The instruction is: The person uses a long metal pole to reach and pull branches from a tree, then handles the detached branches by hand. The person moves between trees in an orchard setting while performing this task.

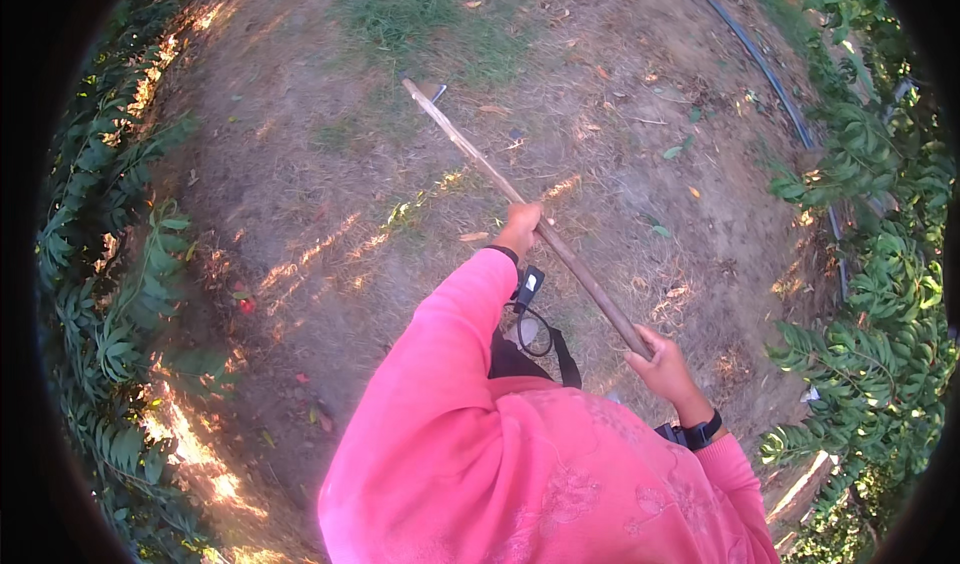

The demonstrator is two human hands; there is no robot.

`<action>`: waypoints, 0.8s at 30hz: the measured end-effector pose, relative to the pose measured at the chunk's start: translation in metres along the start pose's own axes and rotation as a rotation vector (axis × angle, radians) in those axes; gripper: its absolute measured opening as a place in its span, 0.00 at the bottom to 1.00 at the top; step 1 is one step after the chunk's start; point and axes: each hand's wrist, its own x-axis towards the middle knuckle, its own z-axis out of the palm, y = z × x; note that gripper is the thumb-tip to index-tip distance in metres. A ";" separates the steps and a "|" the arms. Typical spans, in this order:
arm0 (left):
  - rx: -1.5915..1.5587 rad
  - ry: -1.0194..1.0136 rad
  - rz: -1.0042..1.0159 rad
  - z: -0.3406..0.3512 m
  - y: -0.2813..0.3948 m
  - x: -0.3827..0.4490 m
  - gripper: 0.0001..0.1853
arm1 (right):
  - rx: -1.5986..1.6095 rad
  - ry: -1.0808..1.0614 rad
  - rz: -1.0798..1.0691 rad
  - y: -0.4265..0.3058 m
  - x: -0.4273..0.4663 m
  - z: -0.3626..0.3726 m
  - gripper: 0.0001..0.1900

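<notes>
A long wooden handle runs slantwise from the upper middle down to the right, with a small metal blade at its far end, likely a hoe. My left hand is closed around the middle of the shaft. Near the butt end, my right hand grips the same handle, thumb and fingers around it. The blade end is over dry ground beside a patch of green grass. A black strap and cable hang in front of my pink top.
Leafy green plants line the left side, and more leafy branches stand along the right. A dark hose lies along the ground at the upper right. Dry leaves are scattered over the soil.
</notes>
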 end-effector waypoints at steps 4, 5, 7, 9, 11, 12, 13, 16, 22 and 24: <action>-0.081 -0.021 -0.077 -0.009 -0.058 0.019 0.15 | -0.076 -0.133 0.149 -0.034 -0.008 -0.022 0.25; -0.057 -0.043 -0.107 -0.006 -0.077 0.010 0.15 | -0.088 -0.164 0.188 -0.029 -0.017 -0.035 0.24; -0.066 -0.050 -0.203 0.007 -0.100 -0.012 0.13 | -0.085 -0.212 0.280 -0.023 -0.037 -0.056 0.23; -0.094 -0.014 -0.284 0.018 -0.110 -0.024 0.11 | -0.056 -0.254 0.379 -0.020 -0.053 -0.070 0.23; -0.082 0.020 -0.303 0.018 -0.119 -0.011 0.13 | 0.064 -0.193 0.357 -0.013 -0.061 -0.065 0.22; -0.065 -0.010 -0.320 0.017 -0.113 -0.008 0.15 | 0.128 -0.161 0.348 -0.010 -0.060 -0.062 0.22; -0.080 -0.004 -0.267 0.017 -0.106 -0.003 0.15 | 0.113 -0.157 0.330 -0.009 -0.054 -0.061 0.23; -0.134 0.006 -0.130 0.021 -0.064 0.002 0.17 | 0.072 -0.121 0.241 -0.008 -0.030 -0.052 0.23; -0.154 -0.039 0.121 0.019 0.078 0.007 0.14 | -0.105 -0.043 -0.061 -0.053 0.062 -0.031 0.25; -0.163 -0.037 0.161 0.014 0.102 0.005 0.13 | -0.160 -0.065 -0.058 -0.079 0.096 -0.019 0.26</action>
